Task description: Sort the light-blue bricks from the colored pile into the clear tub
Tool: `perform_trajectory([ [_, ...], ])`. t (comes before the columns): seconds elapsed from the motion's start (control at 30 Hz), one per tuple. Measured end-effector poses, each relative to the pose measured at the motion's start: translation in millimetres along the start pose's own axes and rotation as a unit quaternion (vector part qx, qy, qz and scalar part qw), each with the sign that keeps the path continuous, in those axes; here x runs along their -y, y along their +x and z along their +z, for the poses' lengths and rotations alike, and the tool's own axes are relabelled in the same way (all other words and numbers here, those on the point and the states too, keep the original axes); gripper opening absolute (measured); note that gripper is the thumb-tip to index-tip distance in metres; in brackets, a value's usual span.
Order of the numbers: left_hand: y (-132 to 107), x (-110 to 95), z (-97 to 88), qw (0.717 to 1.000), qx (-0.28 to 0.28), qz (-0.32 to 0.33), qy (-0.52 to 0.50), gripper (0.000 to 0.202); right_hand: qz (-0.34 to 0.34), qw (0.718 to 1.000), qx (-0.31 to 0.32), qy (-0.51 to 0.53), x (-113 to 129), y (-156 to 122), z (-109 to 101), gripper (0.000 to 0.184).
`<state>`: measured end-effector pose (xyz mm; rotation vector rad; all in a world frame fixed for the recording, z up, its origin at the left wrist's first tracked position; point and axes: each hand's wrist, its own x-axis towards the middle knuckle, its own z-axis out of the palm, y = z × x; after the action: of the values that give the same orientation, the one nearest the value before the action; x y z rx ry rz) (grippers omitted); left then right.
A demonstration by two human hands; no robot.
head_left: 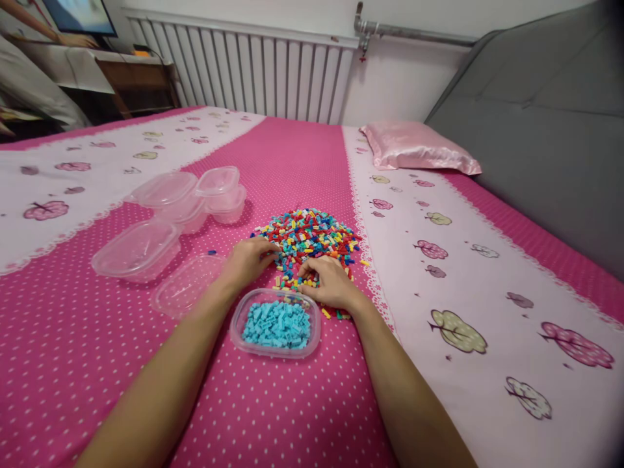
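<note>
A heap of small multicoloured building bricks [316, 234] lies on the pink bedspread in front of me. At the heap's left edge is my left hand [249, 261], its fingers bent together; whatever is between the fingertips is too small to make out. My right hand [329, 282] rests over the near side of the heap, fingers curved, with a gap between thumb and forefinger where bricks show. Just below both hands stands a clear plastic container [236, 331] holding many light blue bricks [277, 325]. The tip of my right thumb is close to its far rim.
Several clear containers [141, 247] stand to the left, some stacked. A clear lid [185, 286] lies flat beside my left forearm, with a dark blue brick [211, 252] near it. Further off are a pink pillow [419, 146], a grey headboard [536, 123], a radiator [253, 68] and another person's arm [34, 23].
</note>
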<state>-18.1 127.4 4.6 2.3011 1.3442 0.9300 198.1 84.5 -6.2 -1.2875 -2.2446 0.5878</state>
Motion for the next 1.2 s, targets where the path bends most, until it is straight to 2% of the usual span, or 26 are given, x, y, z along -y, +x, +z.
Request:
perform_trajectory([
  [0.23,-4.4,-12.5,-5.0,0.983,-0.053,-0.098,-0.146,0.026,0.012,1.000,0.000,0.003,0.2,-0.5,1.5,0.018],
  [0.37,-3.0,-18.4,-7.7,0.953,-0.081,-0.149,-0.249,0.027,0.009,1.000,0.000,0.003,0.0,-0.5,1.0,0.017],
  [0.47,-2.6,-23.1,-11.2,0.916,-0.102,-0.201,-0.331,0.022,0.006,1.000,0.001,-0.001,-0.5,-0.4,0.5,0.016],
  [0.57,-2.0,-26.1,-13.3,0.873,-0.097,-0.263,-0.399,0.014,0.001,1.000,-0.002,-0.006,-1.3,-0.1,0.6,0.017],
  [0.67,-0.9,-26.5,-13.8,0.865,-0.074,-0.291,-0.403,0.006,0.001,1.000,-0.001,-0.007,-1.7,0.2,0.9,0.017],
  [0.73,-0.5,-26.0,-13.9,0.863,-0.064,-0.304,-0.398,0.008,0.004,1.000,0.001,-0.004,-1.7,0.1,0.7,0.017],
  [0.83,-1.0,-24.2,-13.0,0.875,-0.068,-0.301,-0.373,0.010,0.006,1.000,0.002,0.001,-1.2,-0.3,0.3,0.018],
  [0.9,-1.7,-22.0,-11.1,0.908,-0.065,-0.271,-0.314,0.013,0.005,1.000,0.002,-0.001,-0.8,-0.6,-0.1,0.017],
  [0.97,-2.4,-19.5,-8.2,0.960,-0.043,-0.211,-0.177,0.015,0.005,1.000,0.003,-0.005,-0.4,-0.8,-0.2,0.017],
  [1.03,-2.8,-17.5,-4.7,0.990,-0.016,-0.142,-0.009,0.018,0.005,1.000,0.002,-0.007,0.0,-0.9,-0.3,0.017],
  [1.1,-3.0,-16.6,-1.1,0.989,-0.003,-0.101,0.104,0.022,0.006,1.000,0.001,-0.006,0.3,-0.7,-0.4,0.017],
  [1.2,-3.1,-16.3,4.0,0.981,0.019,-0.096,0.166,0.023,0.009,1.000,-0.001,-0.004,0.9,-0.3,-0.7,0.016],
])
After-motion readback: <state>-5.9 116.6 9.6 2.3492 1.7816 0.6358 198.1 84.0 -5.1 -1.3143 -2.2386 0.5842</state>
